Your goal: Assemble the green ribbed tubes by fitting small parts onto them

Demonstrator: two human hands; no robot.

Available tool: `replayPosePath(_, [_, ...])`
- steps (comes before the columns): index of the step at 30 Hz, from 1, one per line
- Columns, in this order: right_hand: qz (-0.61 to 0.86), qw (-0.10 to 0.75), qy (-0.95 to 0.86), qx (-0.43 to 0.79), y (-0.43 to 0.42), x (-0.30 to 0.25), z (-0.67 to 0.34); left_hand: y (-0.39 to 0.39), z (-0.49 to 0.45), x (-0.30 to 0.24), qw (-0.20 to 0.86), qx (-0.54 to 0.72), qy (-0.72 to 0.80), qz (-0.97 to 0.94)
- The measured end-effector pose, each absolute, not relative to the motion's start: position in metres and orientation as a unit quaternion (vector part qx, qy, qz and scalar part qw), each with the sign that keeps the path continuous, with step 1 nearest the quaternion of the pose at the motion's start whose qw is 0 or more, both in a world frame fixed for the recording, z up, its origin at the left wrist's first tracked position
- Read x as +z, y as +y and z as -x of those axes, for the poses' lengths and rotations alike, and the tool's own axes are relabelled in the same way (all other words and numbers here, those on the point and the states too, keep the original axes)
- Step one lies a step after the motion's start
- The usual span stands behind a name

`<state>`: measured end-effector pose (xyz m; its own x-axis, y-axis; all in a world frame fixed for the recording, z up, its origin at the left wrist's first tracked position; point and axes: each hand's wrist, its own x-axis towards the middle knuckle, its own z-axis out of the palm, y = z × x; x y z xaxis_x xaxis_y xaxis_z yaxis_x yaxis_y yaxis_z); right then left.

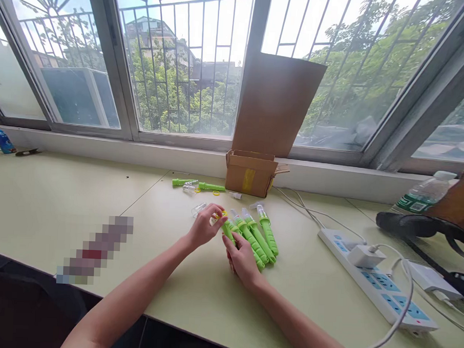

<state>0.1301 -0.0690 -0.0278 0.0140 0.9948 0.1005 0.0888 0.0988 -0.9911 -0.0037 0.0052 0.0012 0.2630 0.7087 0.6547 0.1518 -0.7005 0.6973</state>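
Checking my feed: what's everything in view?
Held handle: 1, green, central
Other handles: several, green, central
Rings: 2+, yellow, central
Pieces: several, clear, central
Box: 1, brown, far side
Panel: 1, brown, above box
Power strip: 1, white, right
Cables: several, white, right
Bottles: 2, clear right, blue left
Strap: 1, black, right
Table: 1, pale green, beneath
Window frames: several, grey, behind
Trees: several, green, outside
Blurred item: 1, unclear, left
Left hand: 1, at handle
Right hand: 1, at handle
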Motion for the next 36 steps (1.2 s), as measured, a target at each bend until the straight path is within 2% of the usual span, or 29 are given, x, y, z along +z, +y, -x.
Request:
replayPosePath(5, [0.516, 0.487, -0.578, 0.403, -0.071, -0.026, -0.13, 0.005, 0.005, 0.004, 0.267, 0.57, 0.312, -0.711])
replayPosePath(10, [0.519, 0.487, -0.584, 0.39, -0.072, -0.027, -0.131, 0.006, 0.004, 0.005, 0.332, 0.55, 0.333, -0.691])
replayPosePath(20, [0.49, 0.494, -0.555, 0.457, -0.071, -0.028, -0.131, 0.007, 0.004, 0.005, 0.379, 0.527, 0.333, -0.684])
replayPosePath(29, [0.477, 0.504, -0.545, 0.471, -0.071, -0.029, -0.131, 0.007, 0.01, 0.014, 0.505, 0.473, 0.274, -0.668])
replayPosePath(36, [0.477, 0.506, -0.543, 0.471, -0.072, -0.028, -0.13, 0.007, 0.01, 0.014, 0.514, 0.471, 0.275, -0.662])
